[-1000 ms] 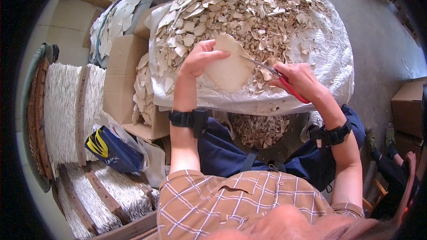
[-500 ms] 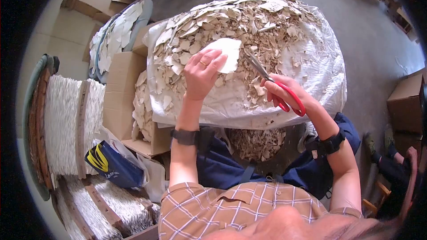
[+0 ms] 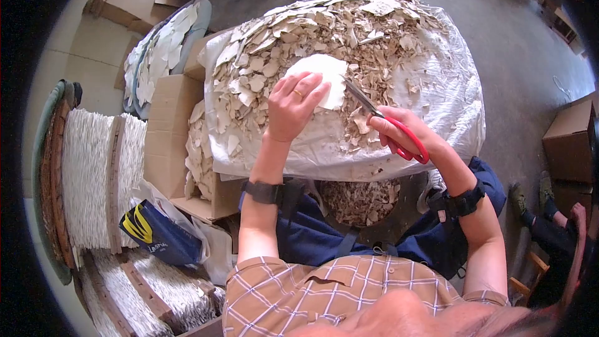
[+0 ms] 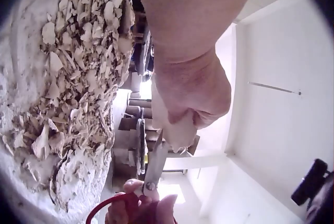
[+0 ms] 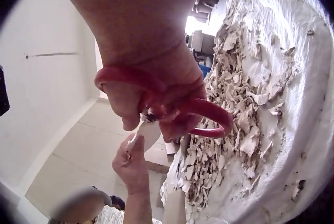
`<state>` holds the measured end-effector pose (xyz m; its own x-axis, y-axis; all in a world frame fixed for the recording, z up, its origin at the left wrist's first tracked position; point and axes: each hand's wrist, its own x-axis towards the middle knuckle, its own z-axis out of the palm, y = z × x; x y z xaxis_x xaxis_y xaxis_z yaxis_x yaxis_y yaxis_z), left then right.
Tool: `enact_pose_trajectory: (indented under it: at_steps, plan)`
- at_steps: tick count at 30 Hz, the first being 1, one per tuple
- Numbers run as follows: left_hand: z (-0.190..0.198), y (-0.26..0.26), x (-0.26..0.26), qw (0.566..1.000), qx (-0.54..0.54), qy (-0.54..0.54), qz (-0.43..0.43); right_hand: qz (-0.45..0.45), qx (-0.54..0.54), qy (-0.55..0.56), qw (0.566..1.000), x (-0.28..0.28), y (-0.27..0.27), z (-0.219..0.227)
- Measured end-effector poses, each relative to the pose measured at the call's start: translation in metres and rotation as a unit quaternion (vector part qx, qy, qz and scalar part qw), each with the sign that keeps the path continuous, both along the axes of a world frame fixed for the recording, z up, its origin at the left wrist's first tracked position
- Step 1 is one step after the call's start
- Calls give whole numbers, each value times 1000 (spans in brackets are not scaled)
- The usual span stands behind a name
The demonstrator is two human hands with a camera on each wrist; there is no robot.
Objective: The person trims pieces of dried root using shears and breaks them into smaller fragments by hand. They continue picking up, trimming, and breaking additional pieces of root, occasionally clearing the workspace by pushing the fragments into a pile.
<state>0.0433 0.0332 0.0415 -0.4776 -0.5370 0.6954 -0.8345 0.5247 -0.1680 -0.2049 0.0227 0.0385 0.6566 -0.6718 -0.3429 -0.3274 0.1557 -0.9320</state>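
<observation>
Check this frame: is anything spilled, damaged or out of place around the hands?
Nothing looks accidental. The left hand holds a pale flat sheet, and the right hand has its grip on red-handled scissors. Broken offcuts heap on the white woven sack, and more lie in the basket below.

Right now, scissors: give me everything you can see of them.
The scissors have red loop handles and grey metal blades joined at a pivot. The right hand grips the handles, fingers through the loops. The blades point up and left, tips beside the pale flat piece held by the left hand, above the heap of scraps.
</observation>
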Motion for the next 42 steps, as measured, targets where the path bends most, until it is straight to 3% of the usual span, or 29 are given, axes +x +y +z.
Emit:
enact_pose_trajectory:
  at_steps: [8,10,16,18,20,21,22,23,24,25,27,28,30,35,42]
  plan:
    - [0,0,-2,1000,-1,-12,4,2,-16,16,1000,-3,-2,-3]
    - [0,1,-2,1000,-6,-11,5,-2,-111,73,991,-3,-4,-5]
    - [0,3,-1,1000,-1,1,1,-19,-255,63,965,-1,-3,-21]
    - [-3,-2,-1,1000,-3,6,3,-22,-255,83,963,0,-3,-20]
    - [-7,-6,-1,992,38,122,-14,-25,-256,103,961,3,-4,-19]
    - [-7,-5,-3,992,38,122,-14,-79,-276,130,949,5,-5,-19]
    - [-7,-3,-7,954,134,267,31,-133,-294,156,934,6,-6,-20]
    - [-7,-1,-10,883,226,404,74,-133,-293,157,934,4,-8,-20]
    - [-3,-2,-6,821,318,465,97,-142,-316,163,924,2,-10,-19]
    - [-1,-4,-7,821,318,464,96,-150,-339,170,913,0,-12,-17]
    - [2,-5,-7,672,366,644,-18,-140,-346,174,911,-1,-11,-15]
    - [1,-6,-7,672,366,643,-17,-139,-376,164,901,-1,-8,-16]
    - [-1,-8,-5,615,387,686,-40,-139,-404,154,891,-1,-6,-18]
    - [-6,-9,5,601,450,658,-61,-101,-518,164,834,-4,-6,-17]
    - [-2,-6,17,610,529,588,-54,-24,-540,138,830,-10,-9,-20]
